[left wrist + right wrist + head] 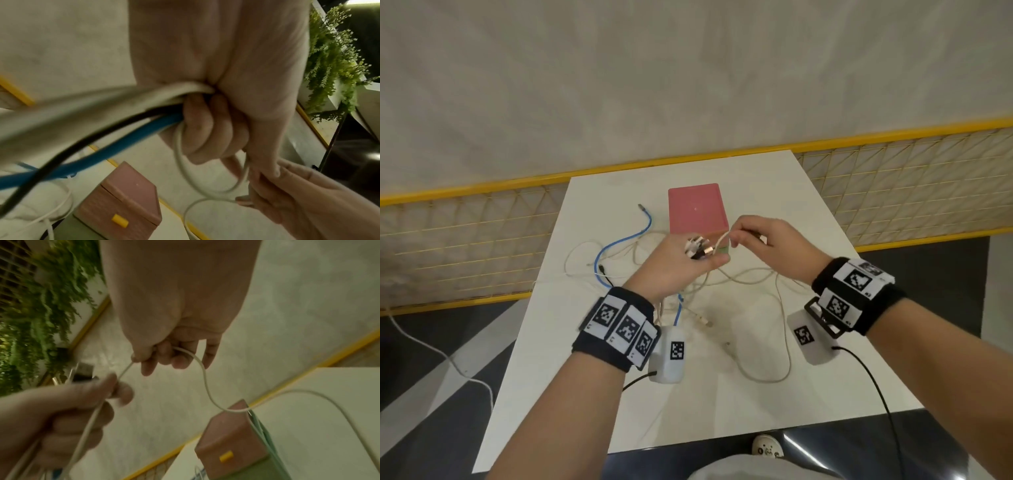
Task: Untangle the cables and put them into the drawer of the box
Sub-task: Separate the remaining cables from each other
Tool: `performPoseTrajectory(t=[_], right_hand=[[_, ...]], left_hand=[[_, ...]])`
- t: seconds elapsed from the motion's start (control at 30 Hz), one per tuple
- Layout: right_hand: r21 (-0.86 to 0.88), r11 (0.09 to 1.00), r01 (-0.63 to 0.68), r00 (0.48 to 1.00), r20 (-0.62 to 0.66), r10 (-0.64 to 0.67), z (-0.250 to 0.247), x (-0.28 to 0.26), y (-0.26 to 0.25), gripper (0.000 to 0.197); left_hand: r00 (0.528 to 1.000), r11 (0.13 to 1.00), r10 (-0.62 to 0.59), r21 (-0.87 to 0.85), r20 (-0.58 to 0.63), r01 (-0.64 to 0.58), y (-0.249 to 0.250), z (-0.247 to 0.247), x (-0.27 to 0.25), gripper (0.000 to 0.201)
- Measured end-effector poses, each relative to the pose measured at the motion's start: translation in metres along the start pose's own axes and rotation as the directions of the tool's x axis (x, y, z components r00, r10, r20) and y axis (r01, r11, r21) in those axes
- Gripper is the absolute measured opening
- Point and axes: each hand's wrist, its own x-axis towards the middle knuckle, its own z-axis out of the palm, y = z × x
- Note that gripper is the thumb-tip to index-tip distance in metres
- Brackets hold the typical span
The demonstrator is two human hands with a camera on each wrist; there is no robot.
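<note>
My left hand [681, 263] grips the bunched cable plugs [698, 247]; my right hand [763, 240] pinches one thin white cable [203, 369] above the desk [825, 246], mid-untangling. Next, I'd draw it free toward the pink box [697, 207].

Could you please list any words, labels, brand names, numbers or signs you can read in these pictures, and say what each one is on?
No readable words, brands or numbers appear.
Wristbands: black-and-white square code markers only; the tiny marks beneath them are too small to read.
Wrist camera housings: one code marker each, no text.
Pink box: no print; its drawer bears only a plain yellow handle.
</note>
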Motion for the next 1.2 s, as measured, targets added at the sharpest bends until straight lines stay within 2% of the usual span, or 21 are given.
performPoseTrajectory(t=[0.03, 0.1, 0.2, 0.27, 0.33, 0.43, 0.47, 0.57, 0.63, 0.7, 0.77, 0.8, 0.83, 0.87, 0.9, 0.97, 1.0, 1.03, 1.07, 1.1, 1.2], right_hand=[[-0.059, 0.998, 0.016, 1.0, 0.014, -0.015, -0.005, 0.003, 0.001, 0.019], [-0.188, 0.982, -0.013, 0.999, 0.032, 0.019, -0.018, 0.005, 0.01, 0.017], [-0.298, 0.949, -0.1, 0.994, 0.02, 0.111, -0.033, 0.002, 0.028, 0.019], [-0.328, 0.935, -0.133, 0.991, -0.021, 0.133, -0.035, 0.002, 0.033, 0.021], [-0.366, 0.922, -0.127, 0.992, -0.048, 0.117, -0.029, 0.006, 0.032, 0.021], [-0.408, 0.912, -0.044, 0.999, 0.007, 0.051, -0.012, 0.015, 0.017, 0.021], [-0.401, 0.916, -0.011, 0.999, 0.029, 0.025, -0.005, 0.018, 0.01, 0.022], [-0.356, 0.934, 0.042, 0.999, 0.047, -0.027, 0.006, 0.025, -0.004, 0.019], [-0.323, 0.946, 0.01, 0.997, 0.074, 0.014, 0.004, 0.025, -0.005, 0.019], [-0.299, 0.953, -0.056, 0.991, 0.097, 0.088, -0.004, 0.02, 0.005, 0.023], [-0.242, 0.961, -0.133, 0.981, 0.104, 0.162, -0.013, 0.012, 0.016, 0.026], [-0.219, 0.963, -0.159, 0.977, 0.107, 0.186, -0.015, 0.008, 0.021, 0.026], [-0.204, 0.964, -0.168, 0.975, 0.11, 0.193, -0.016, 0.006, 0.024, 0.026], [-0.197, 0.967, -0.16, 0.977, 0.108, 0.184, -0.014, 0.005, 0.024, 0.026], [-0.19, 0.972, -0.139, 0.982, 0.101, 0.16, -0.011, 0.007, 0.022, 0.024], [-0.183, 0.981, -0.067, 0.993, 0.088, 0.084, -0.004, 0.015, 0.012, 0.022], [-0.185, 0.982, -0.028, 0.995, 0.086, 0.045, 0.001, 0.02, 0.007, 0.021], [-0.186, 0.983, 0.0, 0.996, 0.085, 0.016, 0.004, 0.025, 0.002, 0.021], [-0.181, 0.983, 0.015, 0.997, 0.083, 0.0, 0.007, 0.028, -0.002, 0.02], [-0.175, 0.984, 0.021, 0.997, 0.081, -0.007, 0.007, 0.031, -0.004, 0.021], [-0.189, 0.982, -0.024, 0.987, 0.152, 0.053, 0.002, 0.027, 0.002, 0.023]], left_hand=[[0.999, 1.0, -0.003, 0.02, -0.032, 0.004, -0.001, -0.002, 0.001, 0.02], [0.974, 0.998, -0.058, -0.029, -0.218, 0.053, -0.004, -0.014, 0.004, 0.026], [0.851, 0.99, -0.124, -0.127, -0.51, 0.068, -0.016, -0.04, 0.011, 0.024], [0.786, 0.99, -0.134, -0.051, -0.603, 0.13, -0.025, -0.048, 0.014, 0.024], [0.818, 0.994, -0.045, 0.053, -0.574, 0.092, -0.027, -0.043, 0.015, 0.032], [0.95, 0.991, 0.092, 0.12, -0.299, -0.058, -0.015, -0.015, 0.014, 0.055], [0.972, 0.983, 0.114, 0.167, -0.206, -0.08, -0.012, -0.006, 0.015, 0.055], [0.986, 0.972, 0.104, 0.222, -0.128, -0.074, -0.01, 0.009, 0.022, 0.029], [0.983, 0.987, 0.062, 0.154, -0.171, -0.035, -0.013, 0.004, 0.026, 0.03], [0.935, 0.992, 0.042, 0.129, -0.353, 0.004, -0.016, -0.012, 0.028, 0.026], [0.799, 0.995, 0.019, 0.086, -0.601, 0.042, -0.02, -0.036, 0.028, 0.027], [0.728, 0.992, 0.009, 0.098, -0.685, 0.079, -0.022, -0.045, 0.027, 0.028], [0.69, 0.985, 0.009, 0.127, -0.724, 0.12, -0.024, -0.05, 0.025, 0.028], [0.688, 0.981, 0.022, 0.147, -0.725, 0.123, -0.025, -0.05, 0.025, 0.027], [0.732, 0.986, 0.051, 0.149, -0.679, 0.07, -0.022, -0.044, 0.023, 0.03], [0.877, 0.981, 0.164, 0.172, -0.452, -0.095, -0.016, -0.026, 0.019, 0.053], [0.931, 0.971, 0.197, 0.193, -0.308, -0.142, -0.014, -0.017, 0.018, 0.058], [0.959, 0.962, 0.208, 0.218, -0.192, -0.165, -0.011, -0.008, 0.018, 0.053], [0.97, 0.953, 0.202, 0.254, -0.136, -0.163, -0.011, -0.003, 0.02, 0.037], [0.969, 0.95, 0.204, 0.267, -0.14, -0.161, -0.009, 0.0, 0.021, 0.022], [0.925, 0.965, 0.2, 0.226, -0.324, -0.129, -0.014, -0.01, 0.024, 0.023]])
